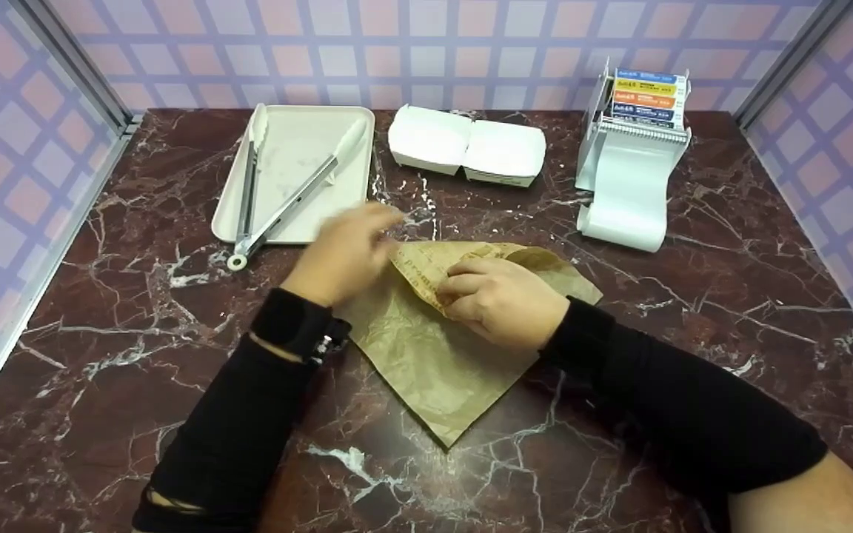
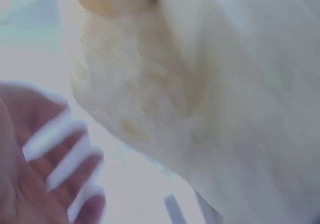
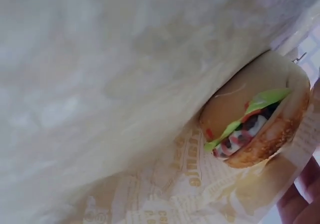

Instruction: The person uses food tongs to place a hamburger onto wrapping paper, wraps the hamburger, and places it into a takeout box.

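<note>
Brown wrapping paper (image 1: pixel 434 377) lies on the table with one corner toward me, its far side folded over and printed with lettering. A hamburger (image 3: pixel 255 119) sits inside the fold in the right wrist view, with a sesame bun, lettuce and a patty showing; in the head view the paper and hand mostly hide it. My right hand (image 1: pixel 504 300) grips the folded paper over the burger, fingers curled. Blurred by motion, my left hand (image 1: pixel 345 248) is at the paper's left corner. The left wrist view shows its fingers (image 2: pixel 75 176) spread beside the paper, holding nothing.
At the back left, metal tongs (image 1: pixel 289 200) lie across a white tray (image 1: pixel 293 118). An opened white paper box (image 1: pixel 504 152) stands at the back middle. A dispenser (image 1: pixel 597 148) with colored label boxes and a hanging white roll (image 1: pixel 626 215) is at the back right.
</note>
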The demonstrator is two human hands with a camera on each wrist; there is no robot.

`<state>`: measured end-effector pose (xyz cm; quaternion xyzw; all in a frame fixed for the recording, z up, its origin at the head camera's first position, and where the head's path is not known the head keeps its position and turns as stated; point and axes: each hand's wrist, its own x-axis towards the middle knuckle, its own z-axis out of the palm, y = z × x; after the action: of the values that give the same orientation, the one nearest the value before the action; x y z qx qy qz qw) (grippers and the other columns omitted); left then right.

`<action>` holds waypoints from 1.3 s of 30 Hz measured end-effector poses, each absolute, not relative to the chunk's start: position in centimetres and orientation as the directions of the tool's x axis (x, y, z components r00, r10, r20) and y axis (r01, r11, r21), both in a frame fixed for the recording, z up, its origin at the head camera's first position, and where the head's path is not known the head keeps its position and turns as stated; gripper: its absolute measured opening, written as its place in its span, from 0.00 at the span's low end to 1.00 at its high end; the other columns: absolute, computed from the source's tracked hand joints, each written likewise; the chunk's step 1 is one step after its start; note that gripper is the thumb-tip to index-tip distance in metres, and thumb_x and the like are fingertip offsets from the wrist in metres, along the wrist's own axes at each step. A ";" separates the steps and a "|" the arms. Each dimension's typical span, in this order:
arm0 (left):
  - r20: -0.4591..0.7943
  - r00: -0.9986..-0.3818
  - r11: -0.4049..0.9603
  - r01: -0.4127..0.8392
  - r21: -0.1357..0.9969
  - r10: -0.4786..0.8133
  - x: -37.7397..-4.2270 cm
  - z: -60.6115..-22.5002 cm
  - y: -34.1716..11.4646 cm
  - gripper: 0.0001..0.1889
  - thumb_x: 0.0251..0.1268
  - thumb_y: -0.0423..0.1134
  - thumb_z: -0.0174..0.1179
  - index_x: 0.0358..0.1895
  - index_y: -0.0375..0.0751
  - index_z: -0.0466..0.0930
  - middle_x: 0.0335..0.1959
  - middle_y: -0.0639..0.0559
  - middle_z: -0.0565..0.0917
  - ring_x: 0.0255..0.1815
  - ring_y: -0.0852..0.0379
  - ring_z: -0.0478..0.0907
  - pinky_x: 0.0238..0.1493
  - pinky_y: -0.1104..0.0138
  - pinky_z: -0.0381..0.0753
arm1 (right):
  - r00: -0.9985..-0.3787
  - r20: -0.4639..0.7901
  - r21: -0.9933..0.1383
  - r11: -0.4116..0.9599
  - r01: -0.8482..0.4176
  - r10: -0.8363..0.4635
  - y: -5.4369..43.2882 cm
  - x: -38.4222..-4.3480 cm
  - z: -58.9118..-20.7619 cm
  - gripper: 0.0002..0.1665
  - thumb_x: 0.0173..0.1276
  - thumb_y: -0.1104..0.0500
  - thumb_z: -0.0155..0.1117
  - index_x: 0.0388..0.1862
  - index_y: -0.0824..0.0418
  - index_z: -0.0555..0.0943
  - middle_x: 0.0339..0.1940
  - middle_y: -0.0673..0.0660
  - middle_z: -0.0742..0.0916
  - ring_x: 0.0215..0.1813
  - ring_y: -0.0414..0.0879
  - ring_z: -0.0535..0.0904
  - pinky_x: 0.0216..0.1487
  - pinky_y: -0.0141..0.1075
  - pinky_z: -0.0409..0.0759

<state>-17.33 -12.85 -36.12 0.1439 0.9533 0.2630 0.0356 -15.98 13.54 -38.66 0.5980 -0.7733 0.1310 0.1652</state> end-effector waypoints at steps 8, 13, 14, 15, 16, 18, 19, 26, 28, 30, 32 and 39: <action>-0.012 -0.841 0.806 0.514 0.292 0.541 -16.7 -36.6 -10.4 0.24 0.78 0.53 0.59 0.74 0.59 0.76 0.79 0.53 0.73 0.80 0.48 0.69 0.83 0.46 0.61 | -0.209 0.403 0.145 0.288 -0.947 -0.891 13.9 -15.8 -38.8 0.04 0.63 0.65 0.72 0.32 0.56 0.90 0.49 0.51 0.90 0.53 0.53 0.83 0.61 0.45 0.84; -0.040 -0.842 0.817 0.509 0.271 0.538 -16.8 -36.7 -9.7 0.26 0.76 0.56 0.60 0.74 0.60 0.76 0.78 0.53 0.74 0.78 0.50 0.71 0.82 0.48 0.64 | -0.233 0.410 0.156 0.320 -0.935 -0.882 14.4 -15.8 -38.8 0.06 0.60 0.66 0.73 0.31 0.54 0.88 0.44 0.51 0.87 0.46 0.52 0.81 0.54 0.43 0.84; -0.048 -0.847 0.823 0.498 0.273 0.529 -16.8 -36.7 -9.6 0.26 0.76 0.57 0.61 0.74 0.61 0.76 0.78 0.54 0.75 0.78 0.50 0.71 0.81 0.48 0.65 | -0.249 0.405 0.132 0.326 -0.936 -0.880 14.6 -15.8 -38.7 0.07 0.60 0.66 0.73 0.31 0.54 0.89 0.44 0.51 0.87 0.46 0.52 0.81 0.53 0.43 0.84; -0.055 -0.852 0.829 0.487 0.275 0.520 -16.9 -36.7 -9.4 0.27 0.75 0.57 0.61 0.74 0.62 0.75 0.77 0.55 0.75 0.78 0.51 0.71 0.81 0.48 0.65 | -0.267 0.396 0.108 0.333 -0.937 -0.879 14.8 -15.9 -38.6 0.07 0.59 0.66 0.73 0.32 0.54 0.89 0.44 0.51 0.87 0.47 0.52 0.81 0.54 0.43 0.84; -0.059 -0.858 0.833 0.478 0.278 0.511 -16.9 -36.8 -9.2 0.27 0.75 0.58 0.61 0.74 0.63 0.76 0.77 0.56 0.75 0.78 0.52 0.72 0.81 0.48 0.65 | -0.285 0.385 0.082 0.340 -0.937 -0.878 15.0 -15.9 -38.4 0.07 0.59 0.65 0.74 0.33 0.53 0.90 0.44 0.52 0.87 0.47 0.52 0.82 0.55 0.43 0.84; -0.061 -0.866 0.840 0.461 0.287 0.497 -17.0 -36.8 -8.8 0.27 0.74 0.60 0.61 0.74 0.64 0.75 0.77 0.57 0.75 0.77 0.52 0.72 0.81 0.48 0.65 | -0.333 0.356 0.021 0.364 -0.931 -0.873 15.5 -16.1 -37.9 0.07 0.60 0.63 0.76 0.36 0.52 0.92 0.45 0.53 0.88 0.50 0.52 0.83 0.58 0.44 0.84; -0.058 -0.868 0.840 0.457 0.292 0.493 -17.1 -36.9 -8.6 0.28 0.74 0.60 0.61 0.74 0.63 0.75 0.76 0.57 0.76 0.77 0.52 0.73 0.80 0.48 0.66 | -0.358 0.344 -0.007 0.379 -0.925 -0.868 15.8 -16.2 -37.7 0.08 0.60 0.62 0.78 0.38 0.52 0.92 0.46 0.54 0.88 0.50 0.52 0.83 0.58 0.45 0.84; -0.056 -0.865 0.822 0.451 0.348 0.498 -17.4 -37.0 -8.1 0.29 0.75 0.58 0.60 0.75 0.59 0.74 0.76 0.56 0.76 0.76 0.51 0.74 0.81 0.46 0.65 | -0.568 0.312 -0.153 0.550 -0.821 -0.761 17.6 -17.7 -36.7 0.24 0.60 0.67 0.77 0.57 0.58 0.88 0.56 0.60 0.89 0.57 0.58 0.85 0.69 0.55 0.79; -0.061 -0.864 0.822 0.450 0.349 0.499 -17.4 -37.0 -8.4 0.28 0.75 0.58 0.61 0.74 0.59 0.75 0.77 0.56 0.75 0.77 0.52 0.73 0.82 0.45 0.63 | -0.619 0.318 -0.168 0.600 -0.782 -0.718 18.0 -18.2 -37.0 0.20 0.62 0.68 0.75 0.54 0.60 0.88 0.52 0.60 0.90 0.55 0.59 0.85 0.67 0.55 0.79; -0.061 -0.865 0.824 0.450 0.346 0.498 -17.3 -37.0 -8.6 0.28 0.74 0.58 0.62 0.74 0.60 0.76 0.77 0.57 0.75 0.78 0.53 0.72 0.83 0.44 0.61 | -0.650 0.329 -0.155 0.640 -0.753 -0.685 18.2 -18.5 -37.4 0.12 0.64 0.65 0.74 0.47 0.60 0.90 0.46 0.60 0.91 0.50 0.59 0.85 0.60 0.54 0.81; -0.059 -0.865 0.824 0.452 0.341 0.499 -17.2 -37.0 -8.6 0.28 0.73 0.61 0.62 0.73 0.61 0.77 0.77 0.57 0.74 0.78 0.53 0.72 0.83 0.45 0.60 | -0.654 0.337 -0.133 0.653 -0.746 -0.678 18.4 -18.6 -37.8 0.05 0.64 0.64 0.74 0.40 0.60 0.89 0.40 0.59 0.90 0.44 0.59 0.84 0.52 0.52 0.81; -0.054 -0.871 0.836 0.448 0.318 0.487 -16.7 -36.9 -7.8 0.31 0.70 0.64 0.63 0.70 0.52 0.79 0.81 0.51 0.70 0.82 0.49 0.66 0.86 0.47 0.56 | -0.620 0.315 -0.090 0.627 -0.773 -0.719 18.3 -18.5 -38.2 0.03 0.64 0.64 0.75 0.36 0.60 0.87 0.36 0.57 0.87 0.40 0.56 0.82 0.48 0.50 0.81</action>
<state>-16.74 -7.82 -36.92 0.2446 0.9557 0.1493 0.0667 -18.54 18.27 -38.18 0.4176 -0.8933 0.1088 0.1255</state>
